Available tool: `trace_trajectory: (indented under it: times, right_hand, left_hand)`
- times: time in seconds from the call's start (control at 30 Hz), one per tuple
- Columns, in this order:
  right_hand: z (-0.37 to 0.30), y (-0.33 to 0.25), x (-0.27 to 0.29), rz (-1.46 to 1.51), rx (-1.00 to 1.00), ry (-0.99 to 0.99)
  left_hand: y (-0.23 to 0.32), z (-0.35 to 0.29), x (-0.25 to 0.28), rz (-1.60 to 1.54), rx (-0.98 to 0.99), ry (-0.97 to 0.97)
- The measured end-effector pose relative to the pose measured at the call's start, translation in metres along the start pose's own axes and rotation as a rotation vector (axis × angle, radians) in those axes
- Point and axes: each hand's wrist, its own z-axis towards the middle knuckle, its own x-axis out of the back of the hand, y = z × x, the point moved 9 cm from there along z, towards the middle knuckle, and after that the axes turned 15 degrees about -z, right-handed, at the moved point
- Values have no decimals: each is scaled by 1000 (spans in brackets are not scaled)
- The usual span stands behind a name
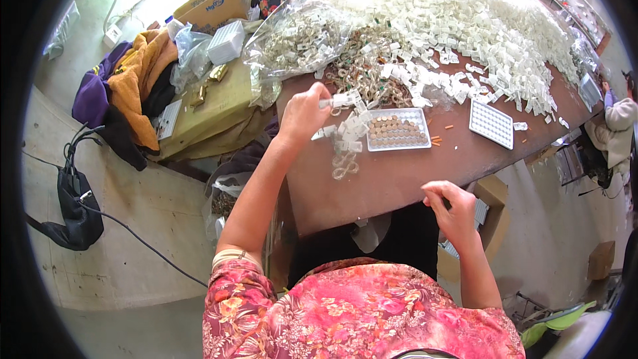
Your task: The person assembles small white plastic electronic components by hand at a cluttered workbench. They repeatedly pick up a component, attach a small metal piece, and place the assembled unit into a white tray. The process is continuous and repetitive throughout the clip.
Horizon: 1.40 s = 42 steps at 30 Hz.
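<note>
Right hand, nearest: hangs at the near edge of the brown wooden table, fingers curled with thumb and fingertips pinched together; whether anything sits in the pinch cannot be told.

Left hand, further in: closed around a small clear plastic clip case, held at one end just above the table. Below it lies a loose cluster of the same clear cases. Judgement: the case is very light, stiff, thin-walled and smooth, so likely to slip or crack under a hard squeeze; best pinched across its flat faces near one end.

Just beside the cluster: a white rectangular tray filled with small brownish round pieces. Right of it, apart, a white gridded empty tray. A few small orange bits lie between.

Far end: a large heap of white plastic cases covers most of the table; a clear bag of similar parts sits at its left.

Room: pale concrete floor, an orange and purple cloth pile, a cardboard box, a black bag with cable.
</note>
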Motion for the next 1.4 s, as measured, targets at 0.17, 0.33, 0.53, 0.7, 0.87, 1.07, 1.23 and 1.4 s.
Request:
trace_trajectory:
  times: [0.17,0.33,0.53,0.7,0.87,1.07,1.23,1.4]
  right_hand:
    - [33,-39,-41,-150,235,-49]
    - [71,-65,-92,-334,285,-57]
    - [89,-74,-131,-556,304,-101]
    - [86,-62,-127,-448,239,-63]
    - [89,-23,-105,-83,-56,-79]
    - [85,9,-93,218,-279,-126]
    - [75,27,-92,357,-349,-110]
    - [68,40,-96,537,-402,-118]
  left_hand:
    - [-6,-1,6,-624,67,130]
    - [-23,-27,-13,-1021,335,42]
    - [-29,-53,-20,-1262,495,-14]
    - [-20,-72,-34,-1764,614,-36]
    - [-13,-76,-47,-1773,633,-78]
    - [1,-52,-51,-1330,424,-178]
    - [-5,-40,-69,-1612,670,-163]
    - [-4,-28,-74,-1405,602,-151]
